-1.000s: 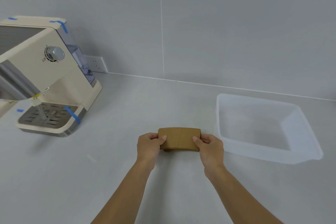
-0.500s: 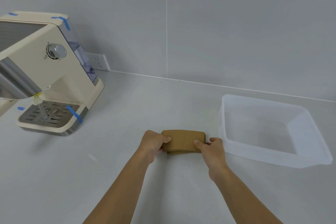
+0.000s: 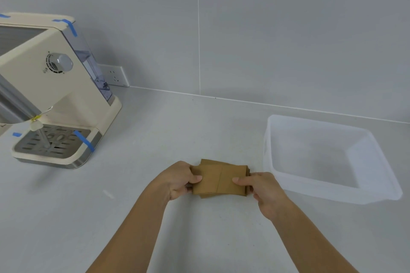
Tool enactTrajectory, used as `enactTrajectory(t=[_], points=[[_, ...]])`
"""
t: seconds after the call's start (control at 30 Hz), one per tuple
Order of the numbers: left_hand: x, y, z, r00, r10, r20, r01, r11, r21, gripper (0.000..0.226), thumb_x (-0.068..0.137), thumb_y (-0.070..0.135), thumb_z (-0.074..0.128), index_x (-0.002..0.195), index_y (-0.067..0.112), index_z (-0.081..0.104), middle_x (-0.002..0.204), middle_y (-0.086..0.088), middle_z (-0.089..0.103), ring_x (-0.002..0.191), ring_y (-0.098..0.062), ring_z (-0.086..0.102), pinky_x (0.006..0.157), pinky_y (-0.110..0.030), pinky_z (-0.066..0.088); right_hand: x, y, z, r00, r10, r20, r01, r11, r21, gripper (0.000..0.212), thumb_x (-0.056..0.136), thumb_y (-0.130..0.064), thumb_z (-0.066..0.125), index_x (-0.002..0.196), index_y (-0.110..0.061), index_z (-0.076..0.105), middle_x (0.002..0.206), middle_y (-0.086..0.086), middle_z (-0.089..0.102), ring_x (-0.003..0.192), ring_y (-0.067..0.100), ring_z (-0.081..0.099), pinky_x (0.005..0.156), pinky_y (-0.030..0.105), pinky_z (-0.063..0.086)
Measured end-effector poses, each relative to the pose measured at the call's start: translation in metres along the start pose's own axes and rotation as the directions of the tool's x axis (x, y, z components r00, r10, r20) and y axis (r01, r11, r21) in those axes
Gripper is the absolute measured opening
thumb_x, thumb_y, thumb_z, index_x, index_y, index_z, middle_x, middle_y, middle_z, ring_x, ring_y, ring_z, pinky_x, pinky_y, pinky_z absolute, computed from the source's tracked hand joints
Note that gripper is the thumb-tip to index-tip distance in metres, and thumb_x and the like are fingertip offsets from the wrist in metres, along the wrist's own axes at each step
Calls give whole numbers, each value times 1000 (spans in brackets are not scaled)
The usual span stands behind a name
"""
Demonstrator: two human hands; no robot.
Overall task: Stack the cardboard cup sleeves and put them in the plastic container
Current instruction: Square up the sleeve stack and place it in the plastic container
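sleeves point(image 3: 218, 180) now askew | both hands gripping | plastic container point(image 3: 377, 193) empty

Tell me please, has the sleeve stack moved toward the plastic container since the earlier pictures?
No. The sleeve stack keeps about the same gap to the plastic container, beside its left rim; only the camera shifted.

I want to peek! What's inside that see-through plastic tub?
Nothing shows inside the translucent plastic container; its bottom looks bare. The stack of brown cardboard sleeves is outside it, held by the left hand and right hand.
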State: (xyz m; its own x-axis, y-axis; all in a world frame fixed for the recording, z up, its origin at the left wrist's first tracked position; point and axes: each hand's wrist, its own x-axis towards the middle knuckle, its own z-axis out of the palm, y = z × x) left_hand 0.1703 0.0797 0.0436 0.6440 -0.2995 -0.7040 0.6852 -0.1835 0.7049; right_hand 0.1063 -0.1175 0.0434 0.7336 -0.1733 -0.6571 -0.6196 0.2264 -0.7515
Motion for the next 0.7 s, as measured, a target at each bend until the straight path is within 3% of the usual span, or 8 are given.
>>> enactTrajectory(t=[0.1,0.23,0.37,0.47,0.53,0.6,0.7], points=[[-6,-9,-4,990,141,-4,-141,989,45,37,85,-13,52,120,-4,53,120,-17,58,112,-28,55,98,-37,45,-6,4,1,994,-95,45,95,995,-2,25,69,5,72,90,-8,67,93,4,72,88,14,63,65,18,43],[-20,-19,-8,930,366,-42,-356,922,152,38,81,-9,60,113,11,57,109,-8,60,96,-14,58,79,-20,48,-11,13,3,968,-249,27,249,968,-15,41,67,7,72,102,-11,67,98,6,71,95,18,63,76,25,47],[-28,-29,-11,844,529,-88,-508,841,189,43,79,-10,62,109,21,58,115,-6,59,105,-17,58,78,-18,51,-13,23,7,938,-344,37,346,937,-49,45,65,3,74,103,-19,66,104,6,67,98,23,61,82,29,48],[-31,-39,-13,805,584,-103,-553,803,224,46,77,-9,64,103,30,59,113,-3,58,104,-20,58,82,-20,50,-10,34,7,926,-374,49,377,924,-61,47,66,2,74,104,-22,63,107,4,65,97,28,62,78,29,49],[-29,-50,-13,807,582,-105,-548,803,235,48,77,-5,66,111,28,57,121,-1,56,112,-19,54,94,-28,46,-8,42,8,920,-387,60,390,917,-77,50,68,3,73,108,-23,61,111,4,63,101,28,60,81,32,51],[-27,-60,-12,829,554,-75,-532,822,203,55,77,2,70,123,25,50,130,2,53,119,-14,50,101,-31,43,-6,49,10,915,-396,84,400,915,-52,55,69,6,71,114,-23,56,115,5,60,104,24,59,78,26,52],[-23,-68,-2,830,558,-24,-550,824,136,63,73,21,72,128,27,43,125,6,55,110,1,55,87,-17,47,-7,55,18,901,-419,114,424,905,-25,67,66,-9,73,123,-29,46,116,-4,57,99,3,59,72,15,51]])
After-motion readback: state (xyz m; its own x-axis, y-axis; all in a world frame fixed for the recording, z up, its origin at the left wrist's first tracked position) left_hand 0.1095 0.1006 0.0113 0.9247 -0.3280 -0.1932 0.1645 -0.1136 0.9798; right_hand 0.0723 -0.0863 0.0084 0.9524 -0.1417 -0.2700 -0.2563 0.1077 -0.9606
